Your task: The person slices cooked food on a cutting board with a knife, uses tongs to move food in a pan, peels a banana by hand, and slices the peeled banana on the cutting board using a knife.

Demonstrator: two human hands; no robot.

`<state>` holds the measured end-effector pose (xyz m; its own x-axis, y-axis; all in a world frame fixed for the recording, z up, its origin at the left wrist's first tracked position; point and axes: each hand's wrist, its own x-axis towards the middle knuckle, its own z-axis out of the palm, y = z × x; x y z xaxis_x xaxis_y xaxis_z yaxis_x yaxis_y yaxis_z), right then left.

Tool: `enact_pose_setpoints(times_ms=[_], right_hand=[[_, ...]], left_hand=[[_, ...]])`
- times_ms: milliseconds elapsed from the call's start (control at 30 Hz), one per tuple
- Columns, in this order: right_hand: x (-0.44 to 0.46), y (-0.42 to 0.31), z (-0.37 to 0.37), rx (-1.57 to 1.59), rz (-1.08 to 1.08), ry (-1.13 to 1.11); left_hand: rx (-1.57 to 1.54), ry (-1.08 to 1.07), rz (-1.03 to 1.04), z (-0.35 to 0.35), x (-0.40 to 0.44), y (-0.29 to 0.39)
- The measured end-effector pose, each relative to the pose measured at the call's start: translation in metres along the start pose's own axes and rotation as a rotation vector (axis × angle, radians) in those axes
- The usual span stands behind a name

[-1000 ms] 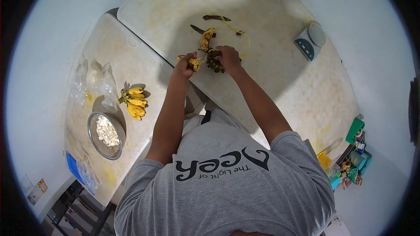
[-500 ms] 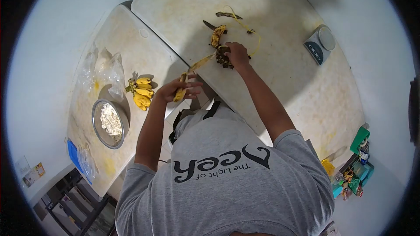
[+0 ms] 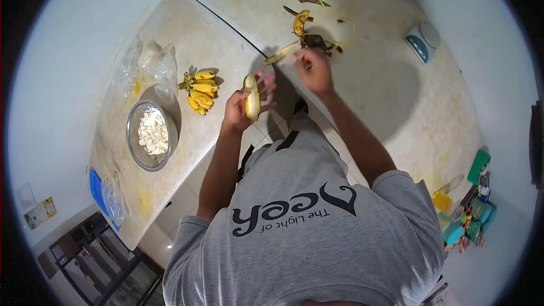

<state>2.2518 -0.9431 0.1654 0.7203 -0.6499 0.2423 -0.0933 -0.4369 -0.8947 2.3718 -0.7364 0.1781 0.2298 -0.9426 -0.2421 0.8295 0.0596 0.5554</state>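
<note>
A partly peeled banana [image 3: 252,97] lies in my left hand [image 3: 241,107], gripped by the thumb with the other fingers spread behind it. My right hand [image 3: 314,71] is blurred, fingers curled, just below a dark banana stem cluster [image 3: 316,42]; whether it holds anything is unclear. A strip of peel [image 3: 280,54] rests at the table edge beside that cluster. Above it is a spotted banana [image 3: 300,22]. To the left, a bunch of yellow bananas [image 3: 201,90] sits near a metal bowl [image 3: 131,136] containing pale pieces.
Clear plastic bags [image 3: 144,68] lie on the left table [image 3: 164,187]. A scale [image 3: 424,41] stands on the right table [image 3: 391,102]. Dark scraps [image 3: 314,1] and a yellow string [image 3: 355,25] lie at the top. Colourful containers [image 3: 479,209] are at lower right.
My left hand has moved away from the stem cluster with the banana, whose pale flesh now shows. My right hand has left the cluster. The peel strip now lies at the table edge.
</note>
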Motion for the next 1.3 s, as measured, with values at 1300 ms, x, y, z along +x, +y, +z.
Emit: enact_pose_setpoints(times_ms=[1300], right_hand=[[-0.570,-0.060,-0.224,0.255,0.452,0.480]], left_hand=[[1.095,-0.458,-0.189,0.266,-0.174,-0.416]])
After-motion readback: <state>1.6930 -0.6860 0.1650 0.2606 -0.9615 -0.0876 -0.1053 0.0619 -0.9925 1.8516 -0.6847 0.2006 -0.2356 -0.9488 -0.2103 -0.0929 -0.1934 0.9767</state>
